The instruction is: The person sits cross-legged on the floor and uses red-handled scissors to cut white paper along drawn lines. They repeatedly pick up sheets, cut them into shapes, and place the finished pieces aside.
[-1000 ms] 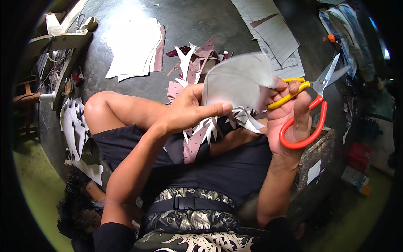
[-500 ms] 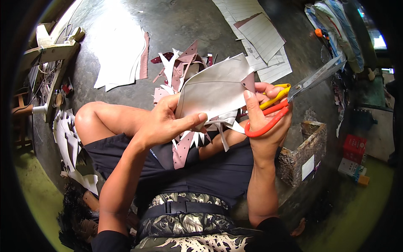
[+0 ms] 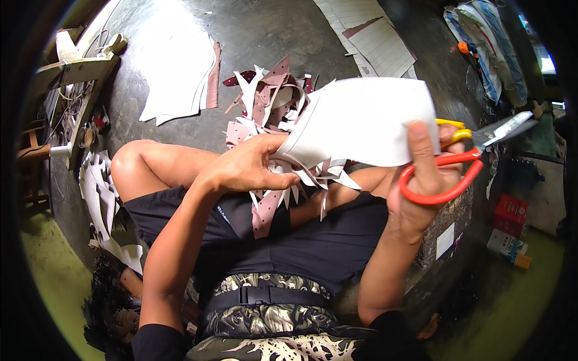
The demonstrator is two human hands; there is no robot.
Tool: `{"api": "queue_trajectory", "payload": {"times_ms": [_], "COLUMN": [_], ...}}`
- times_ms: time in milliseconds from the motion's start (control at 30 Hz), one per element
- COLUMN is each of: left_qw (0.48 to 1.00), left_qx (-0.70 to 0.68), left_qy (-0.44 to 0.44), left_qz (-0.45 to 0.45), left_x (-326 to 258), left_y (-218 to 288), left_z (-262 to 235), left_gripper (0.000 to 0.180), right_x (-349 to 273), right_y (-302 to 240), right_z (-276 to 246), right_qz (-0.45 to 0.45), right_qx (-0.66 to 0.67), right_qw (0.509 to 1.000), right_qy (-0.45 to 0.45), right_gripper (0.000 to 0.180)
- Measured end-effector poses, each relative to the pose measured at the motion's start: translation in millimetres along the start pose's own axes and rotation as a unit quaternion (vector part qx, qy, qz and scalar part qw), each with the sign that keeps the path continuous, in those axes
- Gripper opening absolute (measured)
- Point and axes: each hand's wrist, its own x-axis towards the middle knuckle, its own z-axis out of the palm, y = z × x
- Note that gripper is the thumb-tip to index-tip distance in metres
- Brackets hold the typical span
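I sit on a dark floor with my legs bent. My left hand pinches the left edge of a white cut sheet held up over my lap. My right hand grips orange-and-yellow handled scissors, and its thumb presses the sheet's right edge. The scissor blades point right, away from the sheet. Pink and white offcuts lie heaped behind the sheet and across my thigh.
A stack of white sheets lies on the floor at upper left, and lined sheets at top. A wooden stool stands at left with white scraps below it. A grey box sits by my right arm.
The white sheet has come closer and turned to face me. My right thumb now clamps its right edge, and the scissors have dropped lower beside it.
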Motion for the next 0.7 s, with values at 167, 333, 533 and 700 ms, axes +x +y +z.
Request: {"api": "queue_trajectory", "payload": {"times_ms": [167,333,533,700], "left_qw": [0.999,0.995,0.954,0.916], "left_qx": [0.018,0.089,0.249,0.241], "left_qy": [-0.034,-0.003,0.162,0.294], "left_qz": [-0.014,-0.035,-0.052,0.130], "left_x": [18,23,37,50], "left_y": [-7,-18,-25,-2], "left_z": [-8,-21,-18,56], "left_gripper": [0.041,0.049,0.053,0.049], "right_x": [15,28,44,39], "right_y": [-6,-27,-60,-61], "right_z": [-13,-39,-60,-57], "right_qz": [-0.089,-0.169,-0.198,-0.223], "right_qx": [-0.031,-0.187,-0.080,-0.060], "right_qw": [0.994,0.946,0.957,0.946], "right_qy": [0.063,0.203,0.194,0.228], "right_gripper": [0.027,0.017,0.030,0.017]}}
